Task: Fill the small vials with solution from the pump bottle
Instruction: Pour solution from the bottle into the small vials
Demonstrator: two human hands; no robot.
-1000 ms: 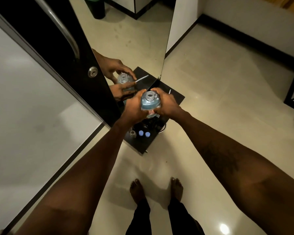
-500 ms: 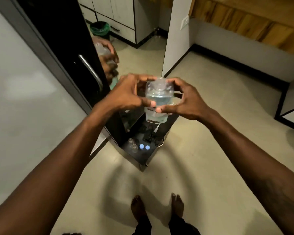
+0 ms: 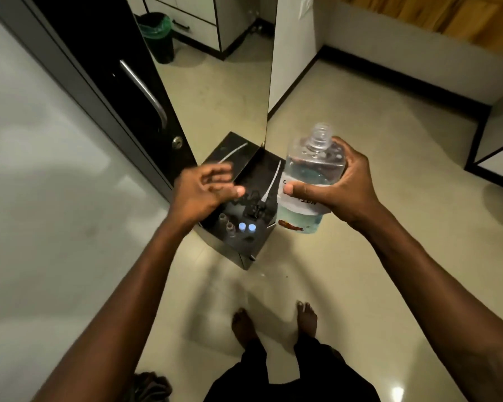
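Note:
My right hand grips a clear bottle of pale blue solution with a white label; its threaded neck is bare, with no pump on it. The black pump head with its white dip tube lies on the small black stand below. My left hand hovers over the stand's left side, fingers apart and empty. Near the stand's front edge stand two open clear vials and, beside them, two blue-capped vials.
The stand sits on a shiny tiled floor against a tall mirror and a black door with a metal handle. My bare feet are just behind the stand. A green-lined bin shows in the mirror.
Both hands held the bottle up in front of me; now my left hand has let go and dropped toward the stand, and my right hand has carried the bottle to the right.

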